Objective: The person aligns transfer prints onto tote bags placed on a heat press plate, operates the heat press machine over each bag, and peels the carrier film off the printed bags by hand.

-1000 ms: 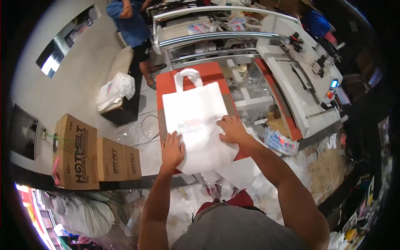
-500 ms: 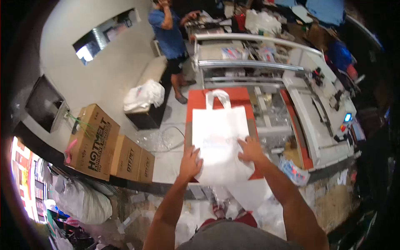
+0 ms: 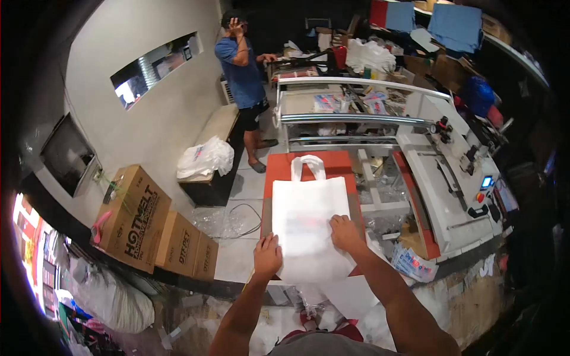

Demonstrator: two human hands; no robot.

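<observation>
A white tote bag (image 3: 306,204) lies flat on a red-edged platform (image 3: 278,169), its handles pointing away from me. A faint, blurred print shows across its middle. My left hand (image 3: 268,256) rests at the bag's lower left edge, fingers stretched forward. On the right side of the bag lies my right hand (image 3: 346,234), its fingers slightly bent and apart on the fabric near the print. The bag's lower end hangs toward me over the platform's front edge.
Right of the platform stands a press machine (image 3: 442,196) with a lit panel (image 3: 487,182). Cardboard boxes (image 3: 139,216) stand at left, near a bench with white bags (image 3: 205,157). A person in a blue shirt (image 3: 240,68) stands behind. A printed plastic bag (image 3: 414,263) lies right.
My view has tilted up, so the scene sits lower in the picture. My right hand has shifted slightly inward over the bag. My left hand stays at the left edge.
</observation>
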